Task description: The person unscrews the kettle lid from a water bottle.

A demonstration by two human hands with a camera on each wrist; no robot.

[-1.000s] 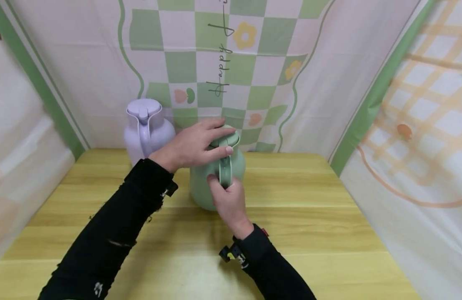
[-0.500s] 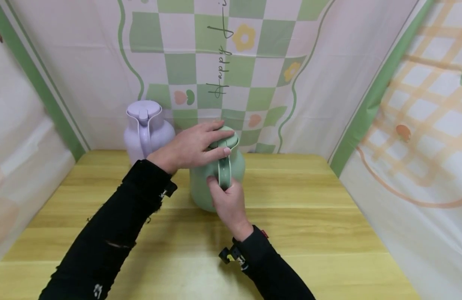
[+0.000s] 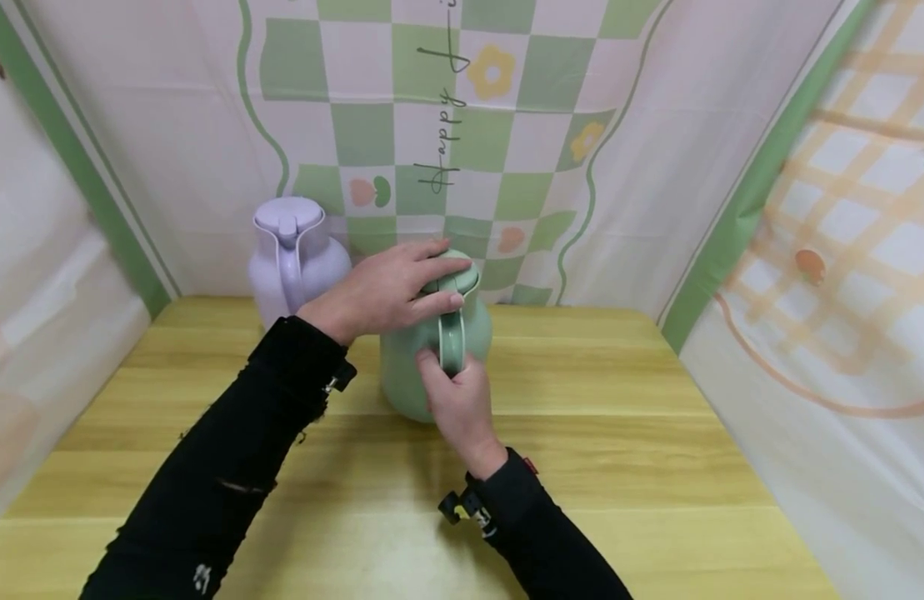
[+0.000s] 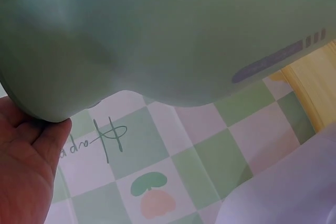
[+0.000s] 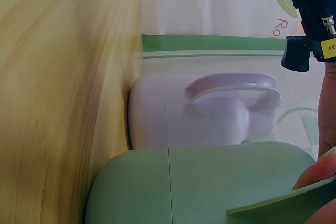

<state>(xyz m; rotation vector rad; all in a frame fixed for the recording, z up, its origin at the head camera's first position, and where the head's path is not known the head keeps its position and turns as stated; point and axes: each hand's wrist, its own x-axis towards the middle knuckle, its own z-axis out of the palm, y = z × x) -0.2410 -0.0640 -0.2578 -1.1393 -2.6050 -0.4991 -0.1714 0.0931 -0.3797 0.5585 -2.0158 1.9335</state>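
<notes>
A pale green thermos jug point(image 3: 407, 379) stands upright on the table, its handle point(image 3: 451, 337) toward me. My right hand point(image 3: 462, 408) grips the lower part of this handle, thumb on its left side. The right wrist view shows the thumb point(image 5: 317, 171) against the handle strip. Over the green lid point(image 3: 465, 279) lies my left hand point(image 3: 387, 287), fingers stretched across the top and thumb just above the handle. In the left wrist view, several fingertips of the left hand point(image 4: 29, 161) touch the lid's edge. The lid is partly hidden under that hand.
A lilac jug point(image 3: 304, 267) of like shape stands to the left, behind my left wrist. The wooden table point(image 3: 581, 433) meets a checked, printed cloth point(image 3: 420, 133) at the back. More cloth hangs at the left and right.
</notes>
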